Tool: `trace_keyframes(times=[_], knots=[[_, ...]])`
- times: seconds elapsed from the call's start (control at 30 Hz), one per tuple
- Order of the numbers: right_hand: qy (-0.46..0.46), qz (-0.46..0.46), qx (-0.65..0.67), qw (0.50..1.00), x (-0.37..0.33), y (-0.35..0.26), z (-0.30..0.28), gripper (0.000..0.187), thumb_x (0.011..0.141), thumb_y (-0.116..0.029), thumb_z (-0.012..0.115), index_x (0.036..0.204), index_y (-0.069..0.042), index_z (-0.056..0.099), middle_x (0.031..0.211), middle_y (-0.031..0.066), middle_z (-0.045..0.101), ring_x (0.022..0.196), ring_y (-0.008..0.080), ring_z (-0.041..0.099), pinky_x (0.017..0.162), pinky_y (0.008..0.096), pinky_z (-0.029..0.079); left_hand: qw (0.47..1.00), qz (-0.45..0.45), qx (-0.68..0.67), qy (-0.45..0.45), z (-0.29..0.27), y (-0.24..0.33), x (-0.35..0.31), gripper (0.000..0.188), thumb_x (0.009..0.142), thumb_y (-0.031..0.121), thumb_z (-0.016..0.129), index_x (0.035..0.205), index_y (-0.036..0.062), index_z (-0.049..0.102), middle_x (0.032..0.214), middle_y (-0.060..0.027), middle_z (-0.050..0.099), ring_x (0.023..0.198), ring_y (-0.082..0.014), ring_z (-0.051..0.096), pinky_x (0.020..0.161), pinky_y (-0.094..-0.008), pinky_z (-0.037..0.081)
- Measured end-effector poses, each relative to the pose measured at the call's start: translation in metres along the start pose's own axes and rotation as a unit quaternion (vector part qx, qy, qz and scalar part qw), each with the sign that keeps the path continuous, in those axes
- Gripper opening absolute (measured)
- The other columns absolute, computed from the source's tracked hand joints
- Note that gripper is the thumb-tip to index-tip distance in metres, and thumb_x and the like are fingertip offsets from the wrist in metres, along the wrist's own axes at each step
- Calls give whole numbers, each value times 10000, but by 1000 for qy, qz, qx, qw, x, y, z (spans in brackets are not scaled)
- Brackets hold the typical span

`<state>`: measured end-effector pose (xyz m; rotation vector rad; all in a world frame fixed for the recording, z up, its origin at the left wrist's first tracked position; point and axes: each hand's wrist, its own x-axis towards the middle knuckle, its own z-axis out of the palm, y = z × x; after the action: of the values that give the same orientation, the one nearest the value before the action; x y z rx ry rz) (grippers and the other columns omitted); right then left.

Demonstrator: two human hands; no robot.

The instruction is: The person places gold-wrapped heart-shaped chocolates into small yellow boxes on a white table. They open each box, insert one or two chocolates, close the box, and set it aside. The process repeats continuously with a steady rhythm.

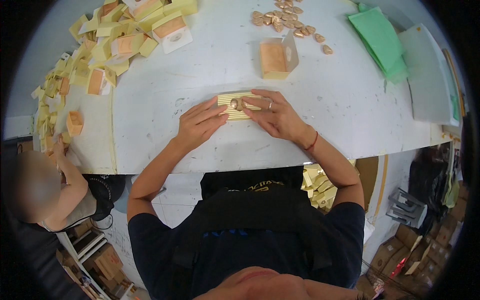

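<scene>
On the white table in front of me lies a small yellow striped box or card (225, 102). Two small gold pieces (235, 104) show at its middle, partly covered by fingers. My left hand (198, 124) grips its left end with the fingertips. My right hand (280, 117), with a ring and a red wrist cord, holds the right end; its fingers reach in over the gold pieces. Just beyond stands an open pale yellow box (275, 59) with an orange-toned inside and a raised white flap.
Gold foil-wrapped pieces (287, 20) lie scattered at the far side. Many yellow boxes (107, 42) are heaped at the far left. Green sheets (377, 40) lie at the far right. Another person (70, 185) works at the left. More yellow boxes (320, 187) fill a carton below the table edge.
</scene>
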<state>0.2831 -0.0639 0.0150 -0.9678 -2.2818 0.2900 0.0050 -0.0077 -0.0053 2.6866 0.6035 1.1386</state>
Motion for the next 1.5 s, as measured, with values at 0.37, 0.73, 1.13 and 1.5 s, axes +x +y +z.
trace_keyframes(times=[0.37, 0.73, 1.13, 1.5], knots=[[-59, 72, -3, 996, -1, -31, -10, 694, 792, -136, 735, 1437, -136, 479, 1504, 152, 426, 1261, 354, 501, 1047, 458, 388, 984, -76, -144, -68, 3, 23, 35, 72, 808, 14, 722, 861, 63, 723, 1058, -94, 722, 978, -264, 708, 782, -310, 561], [212, 253, -120, 936, -40, 86, -117, 230, 851, -174, 710, 1053, -66, 723, 1109, 172, 684, 1018, 339, 616, 910, 407, 487, 936, -87, -279, -199, 93, -64, 217, 607, 773, 76, 768, 1328, 85, 523, 1306, -80, 590, 1217, -229, 546, 1064, -356, 394], [309, 399, 147, 851, -20, 81, -87, 224, 918, -102, 672, 1124, -25, 631, 919, 137, 698, 836, 223, 668, 741, 290, 531, 914, -213, -245, -245, 88, -45, 149, 621, 785, 27, 676, 1376, 143, 521, 1168, -100, 653, 764, -136, 554, 690, -284, 489], [60, 121, 30, 990, 59, -1, -15, 116, 905, -13, 588, 987, -26, 507, 915, 163, 651, 906, 381, 621, 771, 428, 511, 927, -343, -120, -90, 40, -21, 68, 378, 903, 80, 517, 1240, -43, 397, 860, -243, 589, 746, -353, 607, 671, -453, 469]])
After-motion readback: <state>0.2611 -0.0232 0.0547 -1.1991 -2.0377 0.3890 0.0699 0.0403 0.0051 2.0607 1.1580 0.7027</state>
